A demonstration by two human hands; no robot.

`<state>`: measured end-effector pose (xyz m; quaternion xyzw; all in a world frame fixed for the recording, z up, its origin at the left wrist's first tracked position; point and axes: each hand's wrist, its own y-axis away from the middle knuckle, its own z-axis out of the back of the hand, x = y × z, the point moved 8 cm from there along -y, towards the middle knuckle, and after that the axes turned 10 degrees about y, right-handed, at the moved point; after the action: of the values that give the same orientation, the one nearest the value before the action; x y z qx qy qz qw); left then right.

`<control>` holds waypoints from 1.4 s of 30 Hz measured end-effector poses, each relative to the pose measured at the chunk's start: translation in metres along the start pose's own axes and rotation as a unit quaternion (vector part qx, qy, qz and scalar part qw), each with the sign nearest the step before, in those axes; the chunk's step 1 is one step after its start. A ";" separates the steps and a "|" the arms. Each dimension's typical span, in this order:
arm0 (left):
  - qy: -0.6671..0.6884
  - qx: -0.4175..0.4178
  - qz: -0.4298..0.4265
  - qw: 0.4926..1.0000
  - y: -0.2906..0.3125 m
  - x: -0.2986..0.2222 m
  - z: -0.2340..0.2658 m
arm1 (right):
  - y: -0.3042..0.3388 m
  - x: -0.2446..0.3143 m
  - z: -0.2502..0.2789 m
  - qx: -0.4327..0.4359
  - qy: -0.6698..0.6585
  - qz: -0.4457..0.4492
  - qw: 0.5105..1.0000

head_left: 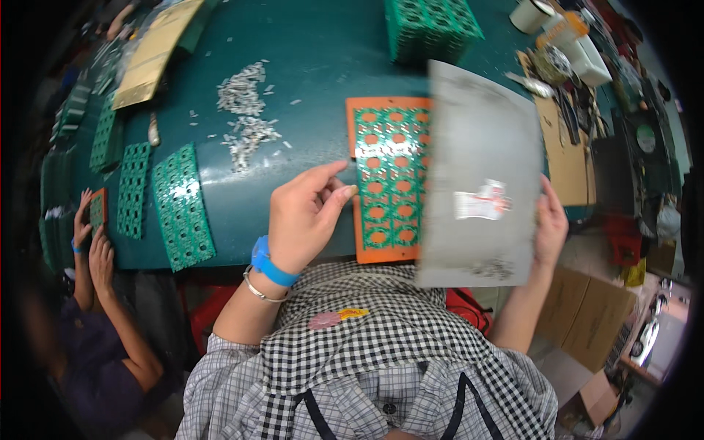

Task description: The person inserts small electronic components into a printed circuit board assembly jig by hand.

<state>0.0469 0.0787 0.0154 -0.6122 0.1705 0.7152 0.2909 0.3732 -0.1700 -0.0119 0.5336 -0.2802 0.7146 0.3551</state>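
Observation:
A green circuit board panel [378,176] with rows of round openings lies in an orange fixture [381,254] at the table's near edge. My left hand [312,213] is at the panel's left edge, beside a notch in the fixture. Its thumb and a curled finger pinch that edge, while the index finger stands slightly apart. My right hand [550,224] grips the right edge of a thin grey metal plate [477,132]. Tilted and slightly blurred, the plate hides the right part of panel and fixture. A white label [480,204] is stuck on it.
Loose small metal pieces [246,110] lie left of the fixture. Two green panels [183,205] rest farther left, and a tall panel stack [433,29] stands at the back. Tools [568,110] and containers crowd the right. A co-worker's hands [101,260] work at far left.

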 end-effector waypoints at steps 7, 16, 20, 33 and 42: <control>-0.261 -0.018 -0.134 0.956 0.005 -0.007 -0.007 | -0.053 -0.063 0.168 -0.084 0.091 0.007 0.992; -0.209 -0.004 -0.075 0.975 0.010 0.007 -0.013 | 0.018 0.076 -0.082 0.113 0.389 0.230 0.885; -0.166 0.023 -0.040 0.985 0.000 0.004 -0.013 | 0.039 0.083 -0.153 0.175 0.387 0.255 0.868; 0.054 0.008 -0.108 0.993 -0.101 -0.077 -0.015 | -0.055 0.138 -0.120 0.120 0.079 0.080 0.986; 0.043 -0.026 -0.052 0.997 -0.261 -0.049 -0.029 | -0.213 0.164 -0.143 0.065 0.244 0.113 0.961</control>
<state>0.2369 0.2526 0.0868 -0.6577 0.1326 0.6762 0.3043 0.4349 0.1017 0.1110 0.3298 -0.1968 0.8751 0.2944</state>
